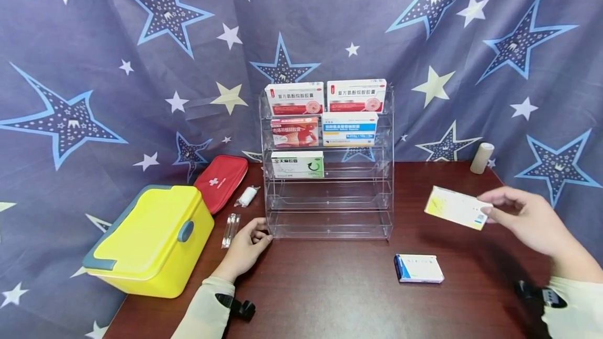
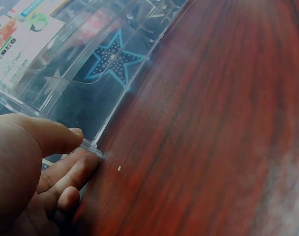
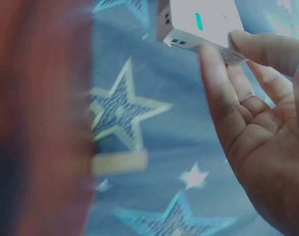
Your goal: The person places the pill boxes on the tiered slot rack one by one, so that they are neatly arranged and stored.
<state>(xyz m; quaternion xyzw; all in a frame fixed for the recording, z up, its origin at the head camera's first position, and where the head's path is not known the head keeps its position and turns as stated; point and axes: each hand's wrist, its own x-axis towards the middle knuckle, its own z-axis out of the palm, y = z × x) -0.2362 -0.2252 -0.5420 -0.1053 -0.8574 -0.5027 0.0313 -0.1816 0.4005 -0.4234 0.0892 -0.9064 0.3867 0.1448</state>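
Observation:
My right hand [image 1: 527, 218] pinches one end of a white and yellow medicine box [image 1: 454, 207], raised over the right side of the table; in the right wrist view the thumb and fingers grip the box [image 3: 203, 22] by its edge. With thumb and fingers, my left hand [image 1: 247, 247] holds the front left corner of a clear acrylic display rack [image 1: 330, 232], as the left wrist view also shows around the rack's corner [image 2: 93, 145]. Upper tiers bear several medicine boxes, among them a green and white box [image 1: 298, 165] on the third tier.
A blue and white box [image 1: 419, 268] lies on the table right of the rack. Left stand a yellow bin [image 1: 151, 245], a red first-aid pouch [image 1: 220, 182], a white wrapped roll [image 1: 247, 196] and a packet of swabs [image 1: 230, 230]. A beige roll [image 1: 482, 158] stands back right.

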